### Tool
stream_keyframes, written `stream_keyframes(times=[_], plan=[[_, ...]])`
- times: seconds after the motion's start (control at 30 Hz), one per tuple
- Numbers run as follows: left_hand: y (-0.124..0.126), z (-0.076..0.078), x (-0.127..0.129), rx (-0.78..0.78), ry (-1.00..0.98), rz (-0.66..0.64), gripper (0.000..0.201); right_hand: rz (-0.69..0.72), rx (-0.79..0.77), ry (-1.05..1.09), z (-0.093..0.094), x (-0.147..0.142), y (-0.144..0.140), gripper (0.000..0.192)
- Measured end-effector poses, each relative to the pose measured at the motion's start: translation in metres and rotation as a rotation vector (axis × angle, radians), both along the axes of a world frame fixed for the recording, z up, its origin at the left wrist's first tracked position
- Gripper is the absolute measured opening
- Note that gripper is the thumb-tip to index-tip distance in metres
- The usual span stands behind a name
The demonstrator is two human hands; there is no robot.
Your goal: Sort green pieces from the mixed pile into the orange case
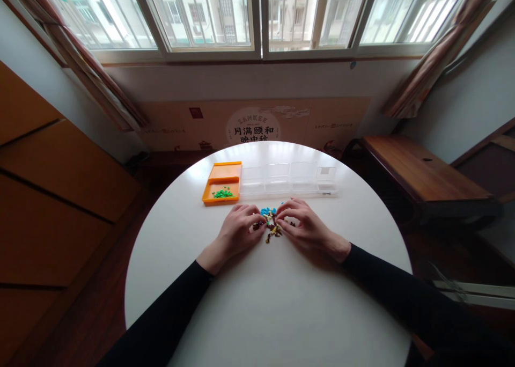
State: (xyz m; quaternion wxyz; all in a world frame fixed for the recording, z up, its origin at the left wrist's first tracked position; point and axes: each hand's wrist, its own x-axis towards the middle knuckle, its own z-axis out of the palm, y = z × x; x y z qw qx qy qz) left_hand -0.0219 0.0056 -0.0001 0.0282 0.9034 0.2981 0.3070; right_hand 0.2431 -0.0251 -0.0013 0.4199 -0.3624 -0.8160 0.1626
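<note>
A loose pile of tiny plastic-looking pieces (pixel 274 230) in brown, yellow and cream lies on the white round table (pixel 273 302), with small blue pieces (pixel 267 211) at its far side. My left hand (pixel 240 227) rests at the pile's left edge, fingers curled and tips brought together over it. From the right, my right hand (pixel 304 225) reaches in with thumb and bent fingers close together at the pile. Whatever lies between the fingertips of either hand is too small to make out. A few dark pieces show beneath both hands.
An orange box (pixel 205 200) holding small green pieces (pixel 223 193) stands behind my left hand. Beside it lies a clear compartment box (pixel 277 190). Farther off are a printed cardboard panel (pixel 338 115) and windows; a wooden bench (pixel 426 168) stands at the right.
</note>
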Motion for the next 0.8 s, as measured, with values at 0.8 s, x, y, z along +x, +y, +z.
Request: stream_keyframes(times=[0.8], plan=[[0.0029,-0.0075,0.0002,0.002,0.02,-0.037,0.012,-0.008,-0.03,0.004,0.0003,-0.0006,0.0002,0.01]])
